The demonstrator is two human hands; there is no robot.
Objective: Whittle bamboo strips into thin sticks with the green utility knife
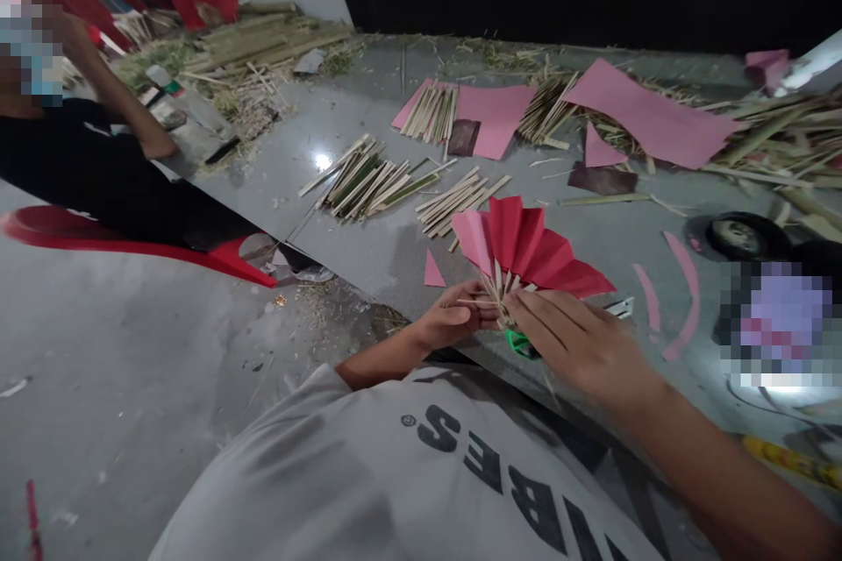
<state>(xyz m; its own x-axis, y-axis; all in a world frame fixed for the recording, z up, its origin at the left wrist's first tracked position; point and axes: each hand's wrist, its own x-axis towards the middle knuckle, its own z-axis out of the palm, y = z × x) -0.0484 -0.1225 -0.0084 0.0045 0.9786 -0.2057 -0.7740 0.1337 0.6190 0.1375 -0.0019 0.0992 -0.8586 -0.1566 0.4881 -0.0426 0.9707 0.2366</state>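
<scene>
At the near edge of a grey tabletop point(368, 263), a half-open red paper fan point(526, 250) stands with its bamboo ribs gathered at the base. The left hand point(451, 323) pinches those ribs together, apparently so the pleats stay spread. The right hand point(579, 342) lies over the same joint, fingers loosely extended, steadying it; bundles of bamboo sticks point(368, 180) lie beyond.

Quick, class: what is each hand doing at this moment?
Left hand: closed, pinching the bamboo sticks at the base of the red paper fan.
Right hand: fingers extended, touching the same sticks.
</scene>
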